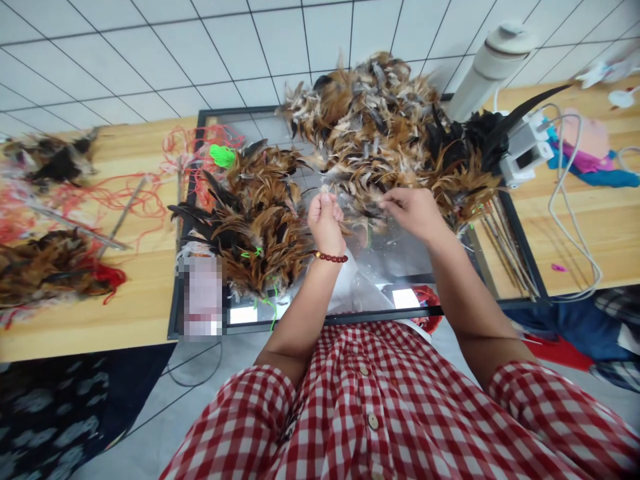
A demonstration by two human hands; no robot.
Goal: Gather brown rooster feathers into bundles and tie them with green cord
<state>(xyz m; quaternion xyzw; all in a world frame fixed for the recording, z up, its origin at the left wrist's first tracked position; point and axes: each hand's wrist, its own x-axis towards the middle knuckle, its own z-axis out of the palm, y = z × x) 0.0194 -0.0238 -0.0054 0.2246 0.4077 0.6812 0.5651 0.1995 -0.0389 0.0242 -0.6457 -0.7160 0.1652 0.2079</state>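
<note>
A big heap of brown, white and grey feathers [370,127] lies on a black-framed glass panel [400,270]. My left hand [326,217], with a bead bracelet at the wrist, is closed in front of the heap; what it holds, if anything, is too small to make out. To its right, my right hand [413,212] pinches at the near edge of the heap, its thumb and forefinger together around something I cannot make out. Left of my hands lie bundles of brown and black feathers [270,247] tied with green string.
Green thread [222,156] and tangled red string [150,200] lie at the left, near more feather bundles [50,267]. At the right are thin sticks [507,247], a white cable [563,200], a white device [527,157] and a white cylinder [490,70].
</note>
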